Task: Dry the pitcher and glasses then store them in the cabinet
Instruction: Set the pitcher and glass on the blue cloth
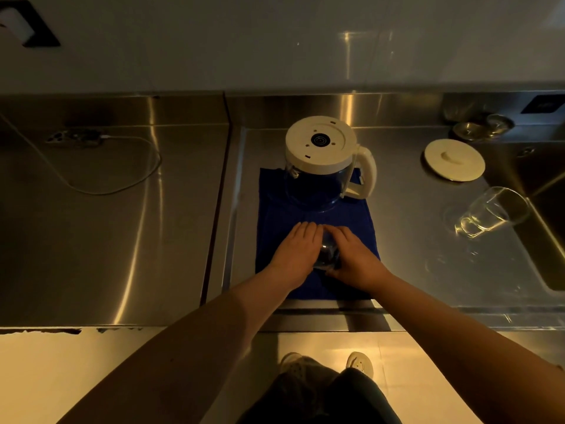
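Head view: both hands, left hand (pixel 295 250) and right hand (pixel 354 255), close around a slippery, breakable glass (pixel 327 255) on the blue towel (pixel 275 209); pitcher (pixel 321 166) inverted just beyond.

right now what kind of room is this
Most likely a kitchen: a stainless steel counter with a sink set into it at the right, an upturned pitcher on a blue towel, and drinking glasses beside the basin.
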The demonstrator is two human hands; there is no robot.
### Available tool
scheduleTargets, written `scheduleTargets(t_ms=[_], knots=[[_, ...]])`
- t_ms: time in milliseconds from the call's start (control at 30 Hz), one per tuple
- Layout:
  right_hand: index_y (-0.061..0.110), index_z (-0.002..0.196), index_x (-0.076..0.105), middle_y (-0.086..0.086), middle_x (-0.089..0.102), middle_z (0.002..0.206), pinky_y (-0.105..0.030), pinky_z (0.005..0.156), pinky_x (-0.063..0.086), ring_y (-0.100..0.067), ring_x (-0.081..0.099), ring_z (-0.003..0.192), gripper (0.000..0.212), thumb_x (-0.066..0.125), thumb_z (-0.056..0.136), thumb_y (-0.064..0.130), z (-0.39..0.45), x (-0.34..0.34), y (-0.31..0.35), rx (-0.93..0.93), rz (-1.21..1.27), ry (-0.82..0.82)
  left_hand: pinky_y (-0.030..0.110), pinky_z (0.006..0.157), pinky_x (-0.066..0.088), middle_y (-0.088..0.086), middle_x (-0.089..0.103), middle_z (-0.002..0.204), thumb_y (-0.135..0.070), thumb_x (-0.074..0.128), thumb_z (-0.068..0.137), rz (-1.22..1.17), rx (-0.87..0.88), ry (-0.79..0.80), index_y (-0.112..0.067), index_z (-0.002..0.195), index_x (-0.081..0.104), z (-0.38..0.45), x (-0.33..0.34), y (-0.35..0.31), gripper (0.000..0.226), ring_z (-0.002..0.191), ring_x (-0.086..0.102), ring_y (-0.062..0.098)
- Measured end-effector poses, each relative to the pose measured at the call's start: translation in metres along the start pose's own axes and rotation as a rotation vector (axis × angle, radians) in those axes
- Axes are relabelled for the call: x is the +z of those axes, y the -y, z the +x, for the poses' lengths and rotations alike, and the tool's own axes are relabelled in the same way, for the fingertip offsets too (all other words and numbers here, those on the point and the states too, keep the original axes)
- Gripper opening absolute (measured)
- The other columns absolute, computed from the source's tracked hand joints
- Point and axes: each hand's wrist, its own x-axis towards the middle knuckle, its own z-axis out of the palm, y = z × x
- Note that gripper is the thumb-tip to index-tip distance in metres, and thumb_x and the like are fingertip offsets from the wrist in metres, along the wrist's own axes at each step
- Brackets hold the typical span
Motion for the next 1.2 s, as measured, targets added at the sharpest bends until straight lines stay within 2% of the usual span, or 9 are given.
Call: scheduleTargets(t_ms=[100,200,333,500,700,833,967,1100,1200], knots=[[0.010,0.138,0.036,-0.012,0.045,0.131,-0.027,0.097,0.038,-0.025,0.047,0.117,0.088,0.082,0.065,0.029,-0.001,-0.015,0.001,-0.010,-0.001,-0.014,0.034,0.116,0.015,0.012,0.036,0.140,-0.024,0.067,0.082,-0.011,0.046,-0.026,-0.004,0.142,0.023,0.006,-0.007,-0.002,0.077,0.130,0.033,0.025],[0.015,0.135,0.039,-0.007,0.048,0.129,-0.022,0.095,0.034,-0.019,0.047,0.115,0.085,0.081,0.065,0.036,-0.004,-0.039,0.002,-0.021,-0.064,-0.025,0.033,0.116,0.016,0.012,0.037,0.140,-0.026,0.066,0.082,-0.032,0.063,-0.076,-0.004,0.142,0.024,0.014,-0.014,-0.006,0.077,0.130,0.034,0.025],[0.019,0.134,0.039,-0.003,0.049,0.127,-0.022,0.092,0.030,-0.019,0.047,0.114,0.084,0.077,0.064,0.046,-0.006,-0.059,-0.001,-0.004,-0.222,-0.020,0.037,0.118,0.010,0.016,0.028,0.148,-0.036,0.062,0.086,0.018,0.047,-0.067,-0.002,0.146,0.012,0.020,-0.016,-0.015,0.086,0.138,0.024,0.028],[0.022,0.139,0.033,-0.002,0.047,0.127,-0.021,0.087,0.026,-0.021,0.047,0.111,0.093,0.075,0.062,0.054,-0.005,-0.049,-0.012,0.065,-0.389,0.022,0.042,0.117,0.006,0.021,0.010,0.155,-0.046,0.051,0.092,0.112,0.018,0.021,0.001,0.146,-0.008,0.022,-0.002,-0.027,0.093,0.144,0.009,0.034],[0.025,0.141,0.027,-0.001,0.042,0.131,-0.024,0.086,0.031,-0.022,0.043,0.114,0.095,0.077,0.062,0.045,-0.001,-0.035,-0.015,0.119,-0.471,0.080,0.041,0.117,0.004,0.019,0.003,0.157,-0.044,0.047,0.095,0.075,0.035,0.080,0.001,0.146,-0.009,0.019,0.010,-0.024,0.088,0.145,0.003,0.032],[0.023,0.144,0.023,-0.004,0.041,0.133,-0.028,0.090,0.039,-0.024,0.043,0.114,0.091,0.074,0.070,0.040,0.002,-0.037,-0.007,0.081,-0.510,0.084,0.040,0.118,0.004,0.018,-0.002,0.158,-0.045,0.046,0.095,0.019,0.013,0.116,0.000,0.146,-0.011,0.016,0.010,-0.017,0.090,0.145,0.000,0.031],[0.016,0.144,0.022,-0.005,0.040,0.137,-0.028,0.093,0.039,-0.023,0.044,0.116,0.089,0.073,0.074,0.036,0.007,-0.040,0.004,0.030,-0.518,0.049,0.039,0.118,0.002,0.017,-0.011,0.157,-0.047,0.042,0.096,0.026,0.007,0.092,0.000,0.144,-0.019,0.009,0.008,-0.006,0.091,0.145,-0.007,0.030],[0.013,0.145,0.023,-0.007,0.034,0.145,-0.029,0.102,0.032,-0.025,0.038,0.126,0.087,0.072,0.076,0.030,0.013,-0.036,0.006,-0.029,-0.438,0.086,0.037,0.117,-0.001,0.017,-0.019,0.155,-0.047,0.038,0.097,0.041,0.042,0.015,0.000,0.136,-0.028,0.001,0.005,0.000,0.090,0.144,-0.012,0.029],[0.015,0.149,0.013,-0.006,0.020,0.154,-0.026,0.109,0.017,-0.023,0.022,0.138,0.094,0.072,0.077,0.030,0.017,-0.032,0.006,-0.048,-0.386,0.134,0.036,0.119,0.000,0.016,-0.020,0.155,-0.045,0.037,0.098,-0.001,0.019,0.019,-0.001,0.135,-0.029,-0.003,0.004,0.006,0.088,0.144,-0.013,0.028]])
